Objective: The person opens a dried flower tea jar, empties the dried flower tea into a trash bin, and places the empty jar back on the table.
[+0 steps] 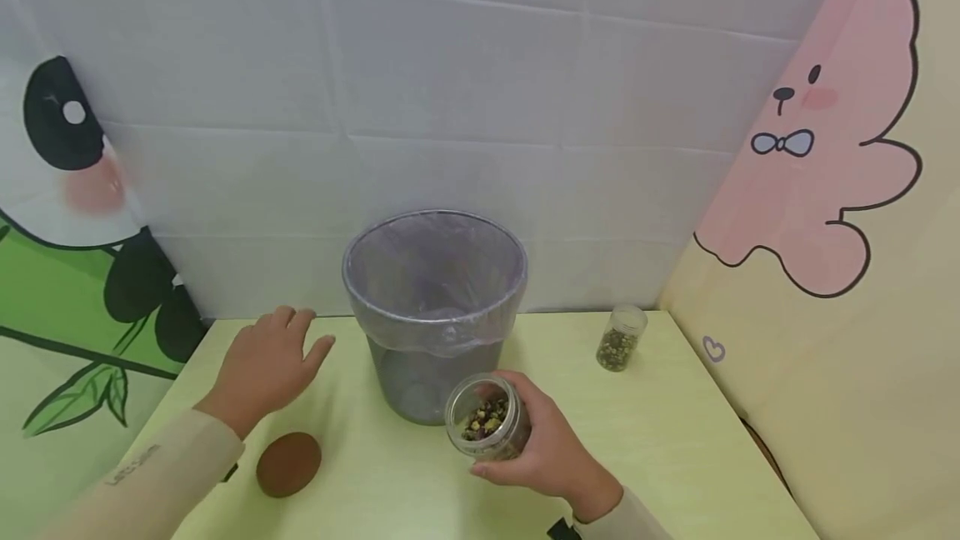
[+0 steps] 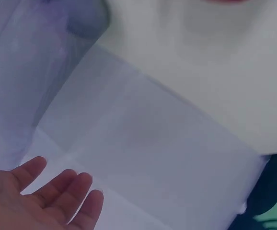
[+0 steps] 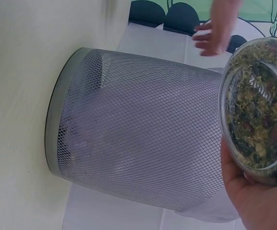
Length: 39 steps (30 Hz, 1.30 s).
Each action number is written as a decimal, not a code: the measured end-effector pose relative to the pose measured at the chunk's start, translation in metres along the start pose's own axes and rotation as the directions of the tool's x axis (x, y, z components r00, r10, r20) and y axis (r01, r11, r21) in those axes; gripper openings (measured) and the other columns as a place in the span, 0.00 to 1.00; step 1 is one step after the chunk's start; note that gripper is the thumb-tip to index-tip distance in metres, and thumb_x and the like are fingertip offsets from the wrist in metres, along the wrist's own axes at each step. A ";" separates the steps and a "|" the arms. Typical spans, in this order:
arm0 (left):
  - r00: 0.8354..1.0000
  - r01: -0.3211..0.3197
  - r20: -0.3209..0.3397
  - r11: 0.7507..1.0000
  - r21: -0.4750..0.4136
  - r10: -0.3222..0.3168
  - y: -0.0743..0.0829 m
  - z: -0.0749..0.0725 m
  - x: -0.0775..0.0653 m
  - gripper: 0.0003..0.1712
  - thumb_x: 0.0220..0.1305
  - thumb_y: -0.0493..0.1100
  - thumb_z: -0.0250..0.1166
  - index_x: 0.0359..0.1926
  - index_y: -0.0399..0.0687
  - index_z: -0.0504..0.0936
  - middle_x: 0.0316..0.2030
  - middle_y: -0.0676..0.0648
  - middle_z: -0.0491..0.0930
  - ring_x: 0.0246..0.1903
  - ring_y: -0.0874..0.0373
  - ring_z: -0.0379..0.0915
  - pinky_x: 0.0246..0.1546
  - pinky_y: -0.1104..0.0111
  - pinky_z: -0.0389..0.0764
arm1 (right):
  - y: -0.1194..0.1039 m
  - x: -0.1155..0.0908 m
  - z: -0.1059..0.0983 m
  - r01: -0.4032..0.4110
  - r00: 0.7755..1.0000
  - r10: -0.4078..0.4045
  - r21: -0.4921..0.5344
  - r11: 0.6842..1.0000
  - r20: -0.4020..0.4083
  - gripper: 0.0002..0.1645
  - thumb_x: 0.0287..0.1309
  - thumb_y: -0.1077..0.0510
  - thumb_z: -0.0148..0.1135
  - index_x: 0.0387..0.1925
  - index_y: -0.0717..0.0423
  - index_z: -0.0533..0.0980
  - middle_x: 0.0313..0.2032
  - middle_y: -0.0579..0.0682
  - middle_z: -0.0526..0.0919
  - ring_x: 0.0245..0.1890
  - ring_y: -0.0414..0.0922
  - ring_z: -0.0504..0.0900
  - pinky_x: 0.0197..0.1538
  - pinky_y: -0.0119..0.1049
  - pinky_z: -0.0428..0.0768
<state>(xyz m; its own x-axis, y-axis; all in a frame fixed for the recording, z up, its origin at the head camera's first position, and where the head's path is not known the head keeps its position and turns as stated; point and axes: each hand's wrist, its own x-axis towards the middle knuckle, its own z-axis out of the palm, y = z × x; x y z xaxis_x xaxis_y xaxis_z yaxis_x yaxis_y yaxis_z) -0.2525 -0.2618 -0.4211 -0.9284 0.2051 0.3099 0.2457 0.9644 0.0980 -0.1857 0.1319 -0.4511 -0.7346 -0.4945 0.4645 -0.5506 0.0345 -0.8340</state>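
My right hand [image 1: 543,444] grips an uncapped clear plastic jar [image 1: 487,419], tilted so its mouth shows dried flowers and leaves inside. In the right wrist view the jar's base [image 3: 258,112] faces the camera, with the dried mix pressed against it. Just behind the jar stands a grey mesh trash bin [image 1: 420,382] with a clear plastic liner [image 1: 450,336] folded over its rim. My left hand [image 1: 266,361] is raised to the left of the bin, fingers relaxed and holding nothing. Below it a round brown lid [image 1: 288,465] lies on the table.
A second clear jar [image 1: 621,340], partly filled with dried plant matter, stands at the table's back right. White sheeting [image 1: 450,65] hangs behind the pale yellow table [image 1: 397,490]. A cartoon-painted wall [image 1: 810,373] borders the right side.
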 end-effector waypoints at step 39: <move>0.887 0.458 0.356 0.659 -0.596 -0.294 0.041 -0.071 0.117 0.26 0.76 0.58 0.48 0.50 0.36 0.66 0.34 0.43 0.71 0.30 0.51 0.69 0.34 0.58 0.76 | 0.005 0.000 0.002 0.015 1.000 -0.015 -0.024 1.000 -0.009 0.53 0.43 0.58 0.85 0.70 0.48 0.67 0.59 0.52 0.79 0.55 0.55 0.81 0.57 0.45 0.80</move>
<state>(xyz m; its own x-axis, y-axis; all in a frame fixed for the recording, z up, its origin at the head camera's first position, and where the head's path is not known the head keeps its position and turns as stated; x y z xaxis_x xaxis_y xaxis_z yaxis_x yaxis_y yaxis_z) -0.3311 -0.2105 -0.3140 -0.9949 -0.0425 -0.0912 -0.0975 0.6300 0.7704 -0.1879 0.1298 -0.4562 -0.7300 -0.4870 0.4795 -0.5706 0.0480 -0.8199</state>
